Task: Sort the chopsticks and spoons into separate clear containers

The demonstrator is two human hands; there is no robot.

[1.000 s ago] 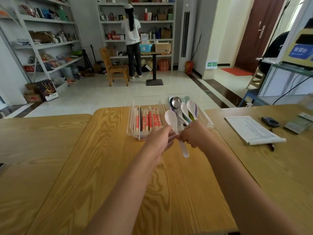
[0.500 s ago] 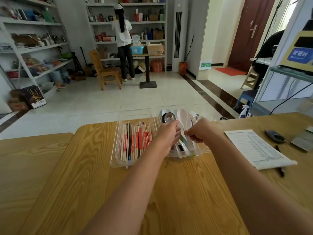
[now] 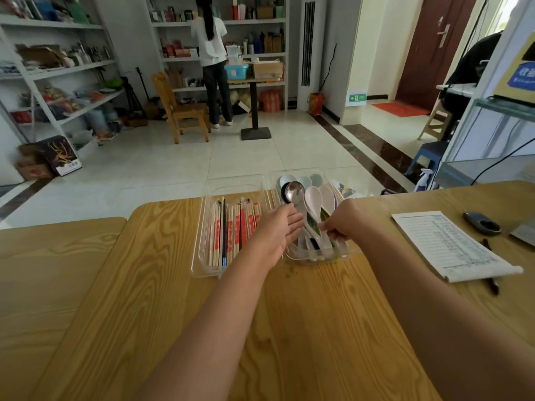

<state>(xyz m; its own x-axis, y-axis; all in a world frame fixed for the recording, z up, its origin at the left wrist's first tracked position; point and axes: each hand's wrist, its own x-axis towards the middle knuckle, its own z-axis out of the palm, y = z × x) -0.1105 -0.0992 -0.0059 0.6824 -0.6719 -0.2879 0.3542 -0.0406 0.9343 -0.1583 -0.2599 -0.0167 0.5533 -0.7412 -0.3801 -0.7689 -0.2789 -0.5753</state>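
Right hand (image 3: 344,224) pinches the handle of a white spoon (image 3: 313,200), which lies with the other spoons in the spoon container (image 3: 318,258). Left hand (image 3: 278,230) is relaxed with fingers straight, at that container's left edge. Chopsticks (image 3: 231,233) lie in the chopstick container (image 3: 201,227) just beside it on the tabletop (image 3: 260,328).

Bright, even daylight from the right; soft shadows, wide-angle bending at edges.

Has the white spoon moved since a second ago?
Yes. The white spoon was held out over the table, in front of the containers. It now lies inside the spoon container, farther from the person.
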